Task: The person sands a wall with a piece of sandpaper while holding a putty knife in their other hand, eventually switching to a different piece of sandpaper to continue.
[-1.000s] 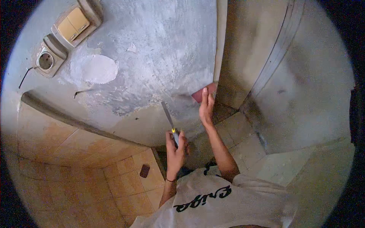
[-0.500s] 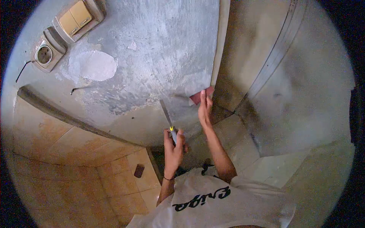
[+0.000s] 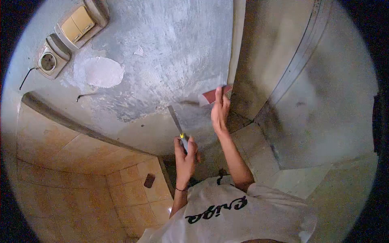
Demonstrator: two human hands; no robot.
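My right hand point(image 3: 220, 109) presses a reddish-brown piece of sandpaper point(image 3: 209, 96) flat on the grey wall point(image 3: 182, 48), close to its right-hand corner, with the fingers laid along the sheet. Lower and to the left, my left hand point(image 3: 186, 160) is closed round the grey handle of a putty knife point(image 3: 176, 119) with a yellow collar. Its narrow-looking blade points up, the tip overlapping the rough, flaking part of the wall. A white filler patch point(image 3: 106, 72) lies farther left on the same wall.
A power socket point(image 3: 48, 62) and a double light switch point(image 3: 78, 24) sit at the upper left. A bent wire point(image 3: 84, 96) sticks out of the wall. Below runs an orange-tiled ledge point(image 3: 52, 137). A dark reddish piece point(image 3: 149, 180) lies on tiles lower down.
My right hand and the sandpaper have moved slightly upward along the wall. The left hand keeps the putty knife in nearly the same place. The view has shifted a little.
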